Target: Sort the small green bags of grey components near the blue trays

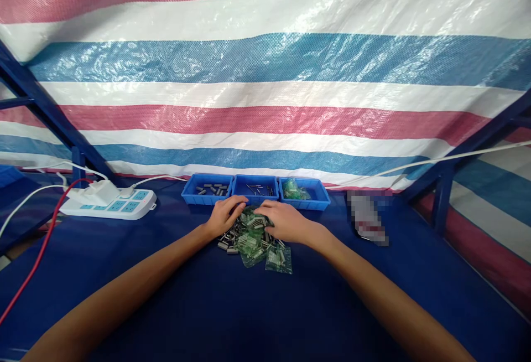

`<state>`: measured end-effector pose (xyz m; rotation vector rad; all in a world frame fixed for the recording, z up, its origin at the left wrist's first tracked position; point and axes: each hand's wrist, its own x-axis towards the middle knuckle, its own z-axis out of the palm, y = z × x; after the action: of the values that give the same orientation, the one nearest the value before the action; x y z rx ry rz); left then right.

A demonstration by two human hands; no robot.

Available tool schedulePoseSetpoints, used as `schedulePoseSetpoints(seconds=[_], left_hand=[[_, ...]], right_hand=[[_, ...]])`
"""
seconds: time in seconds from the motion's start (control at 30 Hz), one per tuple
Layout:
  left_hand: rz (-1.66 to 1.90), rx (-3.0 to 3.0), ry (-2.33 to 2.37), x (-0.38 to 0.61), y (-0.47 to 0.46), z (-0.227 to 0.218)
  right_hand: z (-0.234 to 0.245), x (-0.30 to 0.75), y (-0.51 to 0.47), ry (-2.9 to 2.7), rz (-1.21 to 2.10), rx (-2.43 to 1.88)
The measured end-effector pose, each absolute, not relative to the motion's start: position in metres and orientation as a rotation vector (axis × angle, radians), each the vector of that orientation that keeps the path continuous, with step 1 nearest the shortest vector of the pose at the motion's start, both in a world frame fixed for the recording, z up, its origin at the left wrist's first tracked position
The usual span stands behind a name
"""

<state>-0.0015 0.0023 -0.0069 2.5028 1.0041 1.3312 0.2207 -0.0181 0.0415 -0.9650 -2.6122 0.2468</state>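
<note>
A heap of small metal pins and cylinders, mixed with small clear green-tinted plastic bags (251,241), lies on the dark blue tabletop. At the heap's left far side rests my left hand (224,216), its fingers bent over the pieces and the thumb apart from them. My right hand (287,221) reaches over the right side, fingers and thumb spread on the heap, with no object clearly held. One little bag with metal parts inside (279,258) sticks out at the near right edge. Some fingertips are partly hidden among the pieces.
Behind the heap stand three blue trays in a row: one with grey cylinders (212,189), one with thin pins (259,190), one with green-tinted bags (296,189). A white power strip (128,206) with cables lies left, a blurred-out object (368,218) right. Striped sheeting (265,93) hangs behind.
</note>
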Motion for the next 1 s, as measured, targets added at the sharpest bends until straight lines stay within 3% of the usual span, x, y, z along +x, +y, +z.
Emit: schedulePoseSetpoints(seconds=[0.47,0.67,1.0], left_hand=[[1.299,2.514,0.988,-0.002,0.002,-0.006],[1.286,2.514,0.995,0.000,0.000,-0.001],[1.329,2.612,0.964,-0.002,0.005,-0.010]], right_hand=[[0.035,0.212,-0.019,-2.625,0.208,-0.916],[0.033,0.211,-0.016,-2.184,0.244,-1.078],[0.010,0.198,-0.027,-1.824,0.446,-0.905]])
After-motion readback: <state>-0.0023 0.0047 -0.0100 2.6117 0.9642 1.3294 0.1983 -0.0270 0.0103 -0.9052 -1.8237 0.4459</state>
